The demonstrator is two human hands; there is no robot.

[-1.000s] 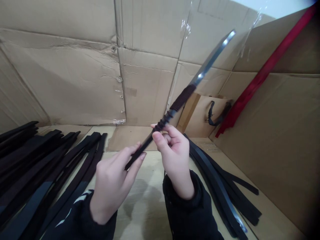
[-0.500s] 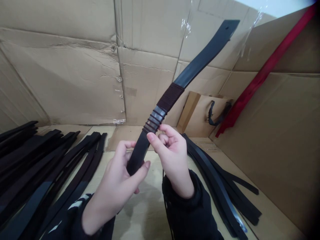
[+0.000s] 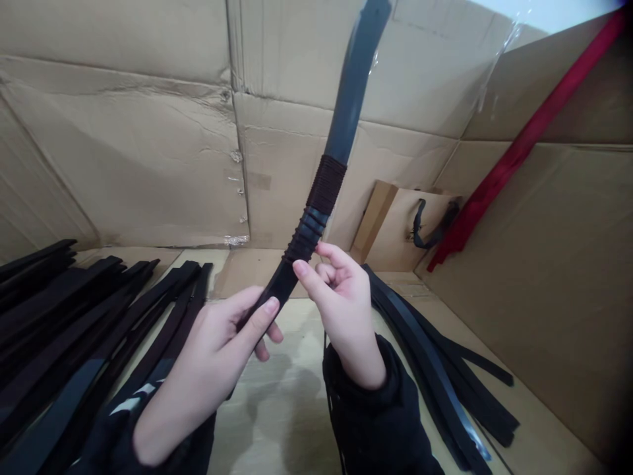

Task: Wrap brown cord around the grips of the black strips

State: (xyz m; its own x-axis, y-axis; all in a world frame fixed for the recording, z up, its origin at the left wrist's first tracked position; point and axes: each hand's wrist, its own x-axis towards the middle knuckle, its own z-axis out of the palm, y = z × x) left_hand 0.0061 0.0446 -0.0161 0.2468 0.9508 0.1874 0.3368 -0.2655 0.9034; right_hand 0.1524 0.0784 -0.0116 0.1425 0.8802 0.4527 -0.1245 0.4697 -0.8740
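Note:
A long, curved, dark flat strip (image 3: 346, 109) rises from my hands towards the top edge, tilted to the right. Dark brown cord (image 3: 326, 185) is wound tightly round its middle, with several wider-spaced turns below. My left hand (image 3: 222, 343) is closed round the strip's lower end, thumb on top. At the lowest turns, my right hand (image 3: 341, 284) has thumb and forefinger pinched at the strip's right edge, where the cord runs. The other fingers are curled. The cord's free end cannot be made out between the fingertips.
Several dark curved strips (image 3: 99, 316) lie at left, and more dark strips (image 3: 430, 349) lie at right. Cardboard walls (image 3: 163, 152) enclose the back and right side. A brown paper bag (image 3: 395, 224) stands at the back, near a red strip (image 3: 524, 138) along the right wall.
The strip has turned more upright, its top end swinging left and up. My left hand has shifted left and tilted. The lower cord turns look closer together. My right hand has barely moved.

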